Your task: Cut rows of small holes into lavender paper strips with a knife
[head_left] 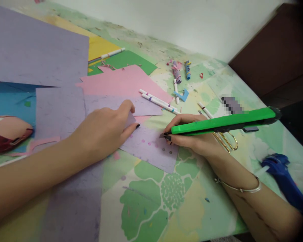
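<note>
"Who is at work here?"

"A person at a flower-patterned table (184, 215), right hand (202, 144) closed around a long green tool (224, 122), its dark flat tip over the dotted purple sheet (146, 154)."

"Touching it?"

"From where I stand, I can't tell. The sheet lies between the table's near and far edges, marked with rows of pink and grey dots."

"And the left hand (103, 127)?"

"It rests at the sheet's far side, fingers curled, thumb stretched toward the dots. Whether it pinches the paper, I can't tell."

"What surrounds them?"

"Two white markers (156, 102) lie just beyond, beside a pink sheet (131, 80). Toward the table's far edge stand a purple paper roll (176, 75) and a blue paper roll (188, 71). Gold-handled scissors (221, 143) lie by the right wrist; a blue tool (280, 171) lies near the table's right edge."
</note>
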A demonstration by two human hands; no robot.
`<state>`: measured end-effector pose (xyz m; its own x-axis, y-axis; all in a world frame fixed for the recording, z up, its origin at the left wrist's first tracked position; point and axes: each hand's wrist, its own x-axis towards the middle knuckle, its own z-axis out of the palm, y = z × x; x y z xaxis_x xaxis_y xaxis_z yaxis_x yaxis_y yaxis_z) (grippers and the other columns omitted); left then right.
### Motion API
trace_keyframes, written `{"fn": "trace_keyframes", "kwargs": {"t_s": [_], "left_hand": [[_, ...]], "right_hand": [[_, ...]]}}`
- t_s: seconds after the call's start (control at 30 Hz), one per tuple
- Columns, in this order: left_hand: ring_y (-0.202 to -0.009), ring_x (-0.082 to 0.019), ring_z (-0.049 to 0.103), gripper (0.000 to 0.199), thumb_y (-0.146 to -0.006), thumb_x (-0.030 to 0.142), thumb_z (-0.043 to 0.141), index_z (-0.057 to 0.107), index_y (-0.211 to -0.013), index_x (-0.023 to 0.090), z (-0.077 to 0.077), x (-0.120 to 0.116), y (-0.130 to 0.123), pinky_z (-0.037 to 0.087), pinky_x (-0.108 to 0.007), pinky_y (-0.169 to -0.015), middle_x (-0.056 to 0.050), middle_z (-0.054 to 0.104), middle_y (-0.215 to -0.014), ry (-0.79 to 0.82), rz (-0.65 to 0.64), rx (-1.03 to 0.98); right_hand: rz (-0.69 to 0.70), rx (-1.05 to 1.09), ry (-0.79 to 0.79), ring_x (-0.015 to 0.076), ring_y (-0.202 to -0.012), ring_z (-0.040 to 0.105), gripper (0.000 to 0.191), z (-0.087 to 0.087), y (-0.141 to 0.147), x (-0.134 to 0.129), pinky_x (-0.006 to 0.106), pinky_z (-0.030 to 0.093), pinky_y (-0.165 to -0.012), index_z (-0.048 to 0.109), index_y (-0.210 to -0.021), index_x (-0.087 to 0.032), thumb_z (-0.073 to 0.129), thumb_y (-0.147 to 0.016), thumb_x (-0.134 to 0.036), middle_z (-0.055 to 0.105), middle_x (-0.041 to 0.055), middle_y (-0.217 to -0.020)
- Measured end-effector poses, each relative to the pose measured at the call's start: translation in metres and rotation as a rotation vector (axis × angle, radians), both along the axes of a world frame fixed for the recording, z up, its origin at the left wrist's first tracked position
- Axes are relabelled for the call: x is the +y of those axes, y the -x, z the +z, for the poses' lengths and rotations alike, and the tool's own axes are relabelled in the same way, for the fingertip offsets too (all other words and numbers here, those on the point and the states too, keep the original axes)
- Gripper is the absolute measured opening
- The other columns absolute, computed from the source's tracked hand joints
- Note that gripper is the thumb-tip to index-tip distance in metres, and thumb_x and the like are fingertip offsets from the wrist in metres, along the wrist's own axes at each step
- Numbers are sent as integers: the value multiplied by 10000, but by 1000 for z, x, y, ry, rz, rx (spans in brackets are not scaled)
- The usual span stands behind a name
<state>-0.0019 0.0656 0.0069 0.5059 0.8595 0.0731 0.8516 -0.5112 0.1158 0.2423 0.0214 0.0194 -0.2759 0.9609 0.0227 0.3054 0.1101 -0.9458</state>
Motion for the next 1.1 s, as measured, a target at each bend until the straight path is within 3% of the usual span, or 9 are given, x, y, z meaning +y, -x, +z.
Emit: {"fn": "trace_keyframes", "kwargs": {"t_s": [0.13, 0.27, 0.37, 0.47, 0.63, 1.1], "left_hand": [[-536, -302, 590, 485, -950, 499, 261, 427, -1243, 150, 5, -16, -3, 284, -332, -489, -9, 464, -541, -4, 80, 161], [-636, -323, 619, 519, -949, 520, 210, 490, -1172, 144, 7, -25, -5, 312, -337, -472, -129, 600, -795, -102, 97, 249], [-944, -386, 607, 425, -969, 426, 260, 563, -1074, 147, 5, -24, -4, 471, -437, -645, -210, 595, -1063, -255, -84, 118], [-1154, -372, 541, 309, -989, 294, 328, 610, -1041, 181, -2, -22, -3, 448, -517, -927, -178, 588, -1233, -309, -352, -71], [-1140, -272, 592, 332, -1046, 394, 358, 623, -1066, 195, -12, -18, -3, 469, -410, -961, -109, 650, -1192, -191, -621, -249], [-1163, -267, 563, 322, -1021, 463, 451, 632, -1100, 209, -20, -13, -2, 433, -395, -981, -89, 618, -1215, -63, -601, -372]], "right_hand": [[13, -13, 2, 118, -617, 654, 103, -3, 5, -6, 188, 499, -519, 711, -794, -160, 752, -710, -118, 708, 1, -690], [56, 5, 56, 112, -578, 640, 102, -3, 7, -10, 185, 494, -497, 705, -801, -148, 734, -718, -98, 699, -5, -665], [99, 6, 70, 107, -598, 645, 90, -2, 4, -10, 179, 501, -516, 707, -802, -144, 749, -729, -115, 710, 1, -695], [142, 7, 97, 114, -636, 668, 103, -3, -1, -6, 181, 525, -544, 714, -818, -143, 759, -729, -117, 730, 9, -732], [222, -40, 57, 138, -731, 711, 119, -2, -6, 2, 204, 570, -638, 739, -852, -137, 794, -751, -168, 762, 35, -794], [291, -93, 17, 134, -721, 712, 117, 0, -7, 5, 198, 569, -633, 742, -860, -129, 785, -781, -204, 769, 45, -807]]}}
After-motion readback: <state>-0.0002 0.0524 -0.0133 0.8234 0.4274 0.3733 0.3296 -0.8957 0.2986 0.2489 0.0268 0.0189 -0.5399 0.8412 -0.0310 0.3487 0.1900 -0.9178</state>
